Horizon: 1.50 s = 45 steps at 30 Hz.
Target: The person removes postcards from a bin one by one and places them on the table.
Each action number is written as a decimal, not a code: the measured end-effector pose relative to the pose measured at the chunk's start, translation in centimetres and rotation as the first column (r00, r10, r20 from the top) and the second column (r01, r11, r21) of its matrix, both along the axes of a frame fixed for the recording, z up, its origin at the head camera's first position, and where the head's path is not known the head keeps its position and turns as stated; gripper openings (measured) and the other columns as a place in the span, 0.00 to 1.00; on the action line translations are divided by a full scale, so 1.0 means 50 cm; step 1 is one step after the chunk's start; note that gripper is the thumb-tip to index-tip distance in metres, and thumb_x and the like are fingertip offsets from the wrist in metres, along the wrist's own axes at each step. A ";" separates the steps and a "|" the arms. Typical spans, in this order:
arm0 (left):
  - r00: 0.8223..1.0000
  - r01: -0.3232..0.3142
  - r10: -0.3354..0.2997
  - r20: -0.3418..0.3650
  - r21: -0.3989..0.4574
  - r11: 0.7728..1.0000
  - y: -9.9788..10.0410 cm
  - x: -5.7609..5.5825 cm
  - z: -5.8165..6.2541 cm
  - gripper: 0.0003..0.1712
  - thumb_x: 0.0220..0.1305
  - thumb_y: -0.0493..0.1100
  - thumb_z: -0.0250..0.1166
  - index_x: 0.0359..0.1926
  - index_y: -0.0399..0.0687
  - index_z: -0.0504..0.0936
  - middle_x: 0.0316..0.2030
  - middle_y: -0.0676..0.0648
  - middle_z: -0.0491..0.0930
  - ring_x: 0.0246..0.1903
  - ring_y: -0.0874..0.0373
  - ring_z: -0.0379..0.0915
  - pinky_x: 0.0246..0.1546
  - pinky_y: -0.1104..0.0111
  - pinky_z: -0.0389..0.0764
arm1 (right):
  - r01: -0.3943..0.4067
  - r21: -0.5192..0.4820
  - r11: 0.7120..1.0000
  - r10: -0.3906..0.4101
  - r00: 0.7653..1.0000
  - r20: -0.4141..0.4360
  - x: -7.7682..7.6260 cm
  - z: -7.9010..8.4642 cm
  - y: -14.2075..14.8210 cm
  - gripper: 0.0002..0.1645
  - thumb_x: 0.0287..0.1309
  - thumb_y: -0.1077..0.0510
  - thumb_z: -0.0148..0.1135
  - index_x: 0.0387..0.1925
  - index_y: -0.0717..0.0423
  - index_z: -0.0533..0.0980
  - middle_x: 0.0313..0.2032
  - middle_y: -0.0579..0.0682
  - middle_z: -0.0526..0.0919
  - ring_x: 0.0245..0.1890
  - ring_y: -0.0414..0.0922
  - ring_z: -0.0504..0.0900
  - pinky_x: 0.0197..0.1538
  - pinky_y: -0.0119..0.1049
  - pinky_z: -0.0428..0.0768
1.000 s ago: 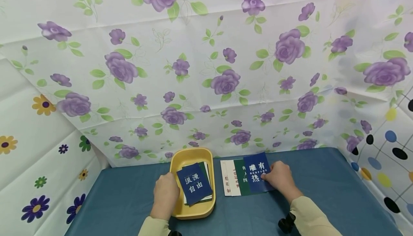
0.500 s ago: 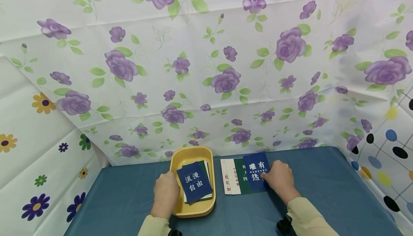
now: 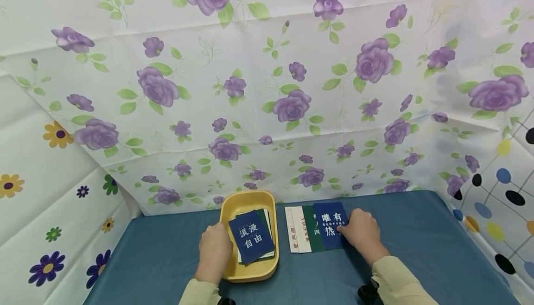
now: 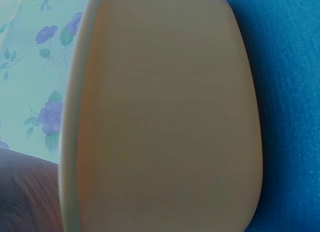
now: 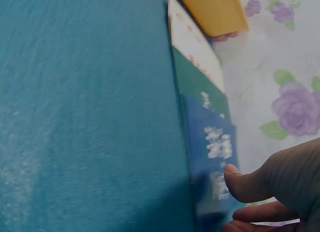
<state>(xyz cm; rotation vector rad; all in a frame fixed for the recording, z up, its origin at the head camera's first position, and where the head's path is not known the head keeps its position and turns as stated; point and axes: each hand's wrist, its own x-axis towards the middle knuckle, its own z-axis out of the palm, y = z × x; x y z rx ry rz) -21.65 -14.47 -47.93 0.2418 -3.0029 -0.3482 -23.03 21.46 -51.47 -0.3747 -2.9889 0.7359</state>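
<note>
Right hand: grip narrowed to a pinch, holding the near right part of the blue card with white lettering; thumb flat on the printed face in the right wrist view, what the fingers do beneath it not fully visible. Left hand: grip closed over the left rim of the yellow plastic tray; fingertips hidden.

Location: blue card is the right-hand end of an overlapping row on the worktop, just right of the tray; it covers most of the green card, which itself overlaps the white cards; a thin green strip shows below the blue card's near edge, its far edge slightly beyond the green one. A blue-topped card stack lies askew in the tray.

Step, as judged: seating the blue card in the row. Method: draw it slightly nearer until edges match; keep the overlap even, so the green lettering is not buried further; lower it flat before loosening the pinch; slide the thumb off sideways, since lifting could drag the green card along; keep the tray steady meanwhile.
</note>
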 end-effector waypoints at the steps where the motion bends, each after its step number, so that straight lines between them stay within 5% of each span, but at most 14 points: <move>1: 1.000 -0.001 0.001 0.002 0.000 1.000 0.000 0.000 0.000 0.04 0.52 0.33 0.64 0.26 0.36 0.76 0.19 0.44 0.72 0.18 0.53 0.73 0.14 0.63 0.72 | -0.002 -0.004 1.000 0.002 1.000 -0.004 0.001 0.005 -0.001 0.24 0.46 0.47 0.70 0.10 0.52 0.67 0.11 0.47 0.69 0.12 0.44 0.69 0.16 0.37 0.63; 7: 1.000 -0.011 0.011 0.025 0.004 1.000 -0.002 0.001 0.004 0.03 0.53 0.32 0.63 0.27 0.37 0.76 0.20 0.43 0.73 0.19 0.53 0.74 0.15 0.63 0.72 | -0.051 0.011 0.999 0.052 0.994 -0.097 -0.004 0.056 -0.037 0.25 0.51 0.42 0.65 0.15 0.54 0.67 0.13 0.48 0.67 0.11 0.42 0.64 0.15 0.35 0.59; 13: 1.000 -0.004 0.004 0.017 0.010 1.000 -0.003 0.003 0.006 0.03 0.53 0.32 0.62 0.26 0.37 0.76 0.19 0.44 0.72 0.18 0.54 0.73 0.14 0.64 0.72 | -0.178 0.036 0.983 0.182 0.961 -0.208 -0.003 0.111 -0.121 0.31 0.49 0.42 0.67 0.45 0.63 0.77 0.41 0.57 0.79 0.23 0.42 0.76 0.26 0.39 0.74; 19: 1.000 -0.002 0.002 0.008 0.017 1.000 0.000 0.003 0.003 0.03 0.53 0.32 0.62 0.27 0.37 0.75 0.19 0.44 0.72 0.17 0.55 0.72 0.14 0.64 0.71 | -0.268 0.047 0.962 0.271 0.931 -0.246 0.015 0.144 -0.223 0.34 0.48 0.41 0.67 0.50 0.60 0.75 0.47 0.56 0.77 0.43 0.50 0.78 0.40 0.43 0.76; 24: 1.000 -0.004 0.004 0.006 0.015 1.000 0.000 0.001 0.003 0.03 0.54 0.31 0.61 0.26 0.37 0.75 0.19 0.44 0.72 0.17 0.55 0.72 0.14 0.64 0.72 | -0.355 0.064 0.933 0.359 0.897 -0.259 0.036 0.162 -0.299 0.33 0.47 0.41 0.69 0.48 0.59 0.76 0.45 0.55 0.77 0.44 0.49 0.76 0.41 0.41 0.76; 31: 1.000 -0.010 0.010 0.016 0.008 1.000 -0.001 -0.001 0.003 0.03 0.54 0.32 0.61 0.27 0.37 0.75 0.19 0.44 0.72 0.17 0.54 0.72 0.14 0.63 0.72 | -0.439 0.121 0.890 0.456 0.865 -0.212 0.043 0.149 -0.384 0.28 0.49 0.43 0.67 0.47 0.57 0.77 0.43 0.53 0.77 0.42 0.46 0.76 0.40 0.38 0.76; 45: 1.000 0.008 -0.008 0.012 -0.001 1.000 -0.002 -0.008 0.006 0.02 0.53 0.32 0.61 0.26 0.38 0.76 0.20 0.43 0.73 0.19 0.51 0.74 0.14 0.62 0.72 | -0.452 0.235 0.861 0.461 0.887 0.016 0.029 0.074 -0.458 0.34 0.45 0.42 0.69 0.45 0.64 0.75 0.33 0.55 0.74 0.33 0.47 0.73 0.35 0.41 0.77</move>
